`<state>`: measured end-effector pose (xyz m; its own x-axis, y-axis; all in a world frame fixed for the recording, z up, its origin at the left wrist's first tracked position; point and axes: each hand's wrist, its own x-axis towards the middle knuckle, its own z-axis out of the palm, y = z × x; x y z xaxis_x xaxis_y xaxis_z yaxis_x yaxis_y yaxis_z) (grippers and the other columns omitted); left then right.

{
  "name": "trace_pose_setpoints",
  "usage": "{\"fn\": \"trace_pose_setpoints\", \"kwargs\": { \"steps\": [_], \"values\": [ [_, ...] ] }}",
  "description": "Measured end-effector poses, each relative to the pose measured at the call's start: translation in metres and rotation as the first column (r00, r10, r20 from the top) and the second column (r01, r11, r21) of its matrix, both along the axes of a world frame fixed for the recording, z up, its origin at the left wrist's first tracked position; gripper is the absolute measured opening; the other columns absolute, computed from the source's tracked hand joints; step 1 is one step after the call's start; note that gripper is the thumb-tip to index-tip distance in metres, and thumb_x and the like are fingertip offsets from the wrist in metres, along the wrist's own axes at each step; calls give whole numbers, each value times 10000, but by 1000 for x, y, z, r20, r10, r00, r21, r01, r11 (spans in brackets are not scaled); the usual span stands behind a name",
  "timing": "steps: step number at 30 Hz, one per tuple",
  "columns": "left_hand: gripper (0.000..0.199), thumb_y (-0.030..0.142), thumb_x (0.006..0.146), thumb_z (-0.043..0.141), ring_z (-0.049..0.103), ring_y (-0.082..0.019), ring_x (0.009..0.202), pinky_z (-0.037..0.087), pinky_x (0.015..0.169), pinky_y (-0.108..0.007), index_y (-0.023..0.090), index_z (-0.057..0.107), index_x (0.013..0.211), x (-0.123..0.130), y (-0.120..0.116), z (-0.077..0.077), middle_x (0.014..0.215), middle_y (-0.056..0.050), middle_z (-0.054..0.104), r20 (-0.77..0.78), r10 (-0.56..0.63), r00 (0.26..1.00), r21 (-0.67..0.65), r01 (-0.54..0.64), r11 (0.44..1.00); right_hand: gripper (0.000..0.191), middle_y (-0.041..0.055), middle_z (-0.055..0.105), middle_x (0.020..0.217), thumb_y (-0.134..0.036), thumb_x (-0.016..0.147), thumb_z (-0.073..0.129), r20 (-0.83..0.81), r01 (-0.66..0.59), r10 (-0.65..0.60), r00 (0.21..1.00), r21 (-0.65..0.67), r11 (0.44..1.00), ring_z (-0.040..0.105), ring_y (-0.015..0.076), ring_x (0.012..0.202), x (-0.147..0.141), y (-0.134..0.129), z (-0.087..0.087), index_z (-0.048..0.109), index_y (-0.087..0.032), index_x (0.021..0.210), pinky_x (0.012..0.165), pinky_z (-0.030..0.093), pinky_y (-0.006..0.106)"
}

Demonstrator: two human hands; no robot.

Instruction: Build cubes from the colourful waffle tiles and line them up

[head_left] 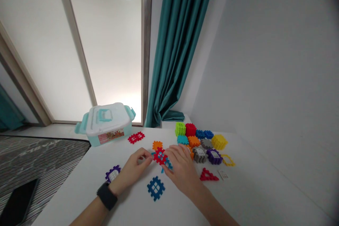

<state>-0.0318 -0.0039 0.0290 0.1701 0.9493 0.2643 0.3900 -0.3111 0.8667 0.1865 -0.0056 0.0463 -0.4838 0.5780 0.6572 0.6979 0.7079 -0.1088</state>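
Note:
My left hand (139, 164), with a black smartwatch (107, 195) on the wrist, pinches the left side of a red plastic lattice piece (160, 156). My right hand (180, 165) grips its right side. A light blue lattice piece (167, 164) sits joined under the red one, partly hidden by my fingers. A dark blue lattice square (155, 188) lies flat just below my hands, and a purple square piece (113, 174) lies beside my left wrist. An orange piece (157, 145) lies just beyond the red one.
Several assembled colourful lattice cubes (198, 141) stand on the white table (79, 187) to the right. Red (136, 137) and triangular pieces (209, 175) lie loose. A lidded plastic box (106, 123) stands at the far edge. A black phone (19, 202) lies on the striped surface to the left.

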Motion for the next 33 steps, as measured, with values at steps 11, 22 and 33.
{"fn": "trace_pose_setpoints", "kwargs": {
  "steps": [11, 22, 33],
  "values": [
    [249, 383, 914, 608, 624, -214, 916, 489, 807, -326, 186, 632, 764, 6, -5, -1, 917, -60, 656, 17, -72, 997, -5, 72, 997, 296, 88, 707, 1106, -169, 905, 570, -82, 21, -18, 996, 35, 999, 614, 281, 1102, -1, -9, -12, 582, -225, 1196, 1111, 359, 569],
    [155, 312, 921, 555, 592, -196, 956, 513, 826, -317, 195, 572, 821, -8, 0, -2, 983, -54, 599, 37, -115, 993, 2, 115, 993, 337, 85, 702, 1114, -117, 906, 534, -137, -96, 82, 987, -105, 990, 646, 250, 1057, 21, -4, -21, 606, -239, 1212, 963, 539, 463],
    [204, 372, 951, 587, 564, -218, 1082, 467, 945, -360, 204, 599, 835, -10, -6, 7, 1088, -63, 565, 83, -297, 951, -11, 299, 954, 458, 100, 633, 1257, -102, 854, 639, -79, -137, 124, 989, -197, 971, 602, 271, 1186, 21, -10, -21, 582, -266, 1279, 1012, 541, 462]
  ]
}}
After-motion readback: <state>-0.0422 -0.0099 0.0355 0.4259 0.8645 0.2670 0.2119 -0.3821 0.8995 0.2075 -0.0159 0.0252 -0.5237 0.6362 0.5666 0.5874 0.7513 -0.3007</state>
